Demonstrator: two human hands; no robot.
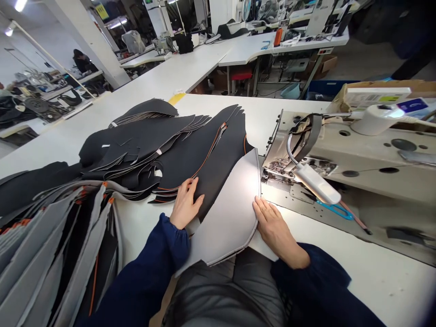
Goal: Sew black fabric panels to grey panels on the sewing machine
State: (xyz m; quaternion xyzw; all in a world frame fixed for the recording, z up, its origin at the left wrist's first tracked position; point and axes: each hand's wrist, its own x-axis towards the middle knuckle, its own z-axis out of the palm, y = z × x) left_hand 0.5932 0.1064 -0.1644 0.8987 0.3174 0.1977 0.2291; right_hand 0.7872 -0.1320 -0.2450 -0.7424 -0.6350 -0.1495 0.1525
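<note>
A light grey fabric panel (231,204) lies in front of me, its right edge beside the sewing machine and its lower end over my lap. My right hand (277,231) rests on that right edge with its fingers stretched out flat. My left hand (185,202) is open at the panel's left side, thumb and fingers apart, fingertips touching the dark fabric pieces (184,159) with orange edging. The machine's needle area (282,170) is just beyond the panel's upper right edge, lit by a small white lamp (316,184).
Stacks of dark cut pieces (136,136) cover the table's left half. Grey panels with orange marks (78,236) hang in a bundle at the left. A white thread cone (376,119) stands on the sewing machine (361,145). Behind are a carton (344,97) and other worktables (252,50).
</note>
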